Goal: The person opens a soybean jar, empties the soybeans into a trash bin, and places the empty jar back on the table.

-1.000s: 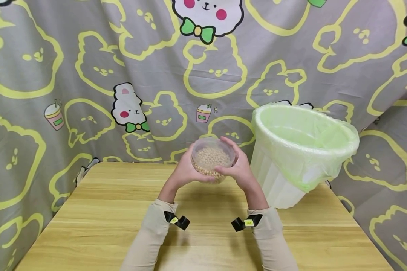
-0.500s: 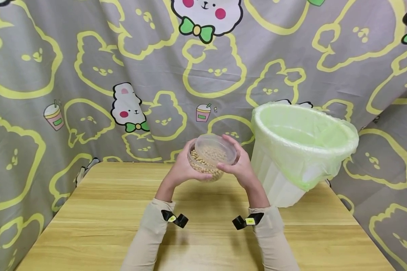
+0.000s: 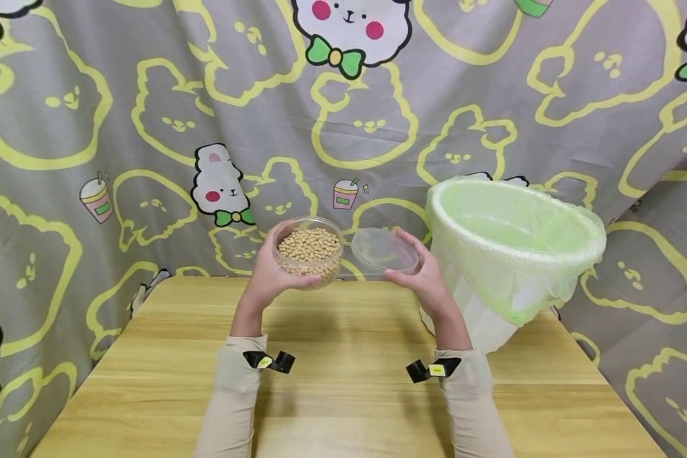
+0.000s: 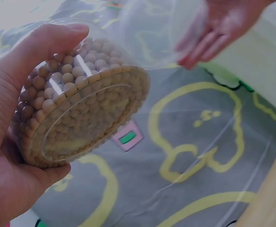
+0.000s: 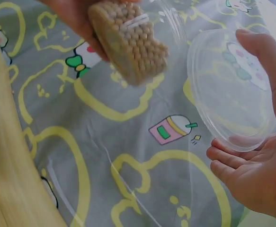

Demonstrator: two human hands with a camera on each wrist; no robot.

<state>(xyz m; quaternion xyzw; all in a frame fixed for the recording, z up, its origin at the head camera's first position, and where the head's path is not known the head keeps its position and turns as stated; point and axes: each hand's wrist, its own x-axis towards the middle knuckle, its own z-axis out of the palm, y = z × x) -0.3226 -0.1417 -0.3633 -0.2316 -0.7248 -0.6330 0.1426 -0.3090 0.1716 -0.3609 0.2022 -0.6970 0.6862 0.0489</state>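
Holding a clear round plastic tub of pale beige beans above the far edge of the light wooden worktop, the left hand had its fingers and thumb curled round the tub's wall, a full and steady grip. In the left wrist view the beans were packed against the clear base and sides, and the tub was open at the top. Just to its right, apart from the tub by a narrow gap, the right hand carried a clear round plastic lid, the thumb hooked over the rim and the fingers spread loosely under it (the right wrist view showed the lid resting along the fingertips rather than being squeezed). Further right stood a white waste bin lined with a pale green plastic bag, near the lid hand but not touching it, on the worktop's right side. Behind everything hung a grey curtain printed with yellow outlines and white cartoon bears.

As a judgement, the step in hand was the opening: lid off, tub uncovered, both held aloft. The next move would probably call for putting the lid somewhere and keeping the tub level, since loose beans would spill at any careless tilt.
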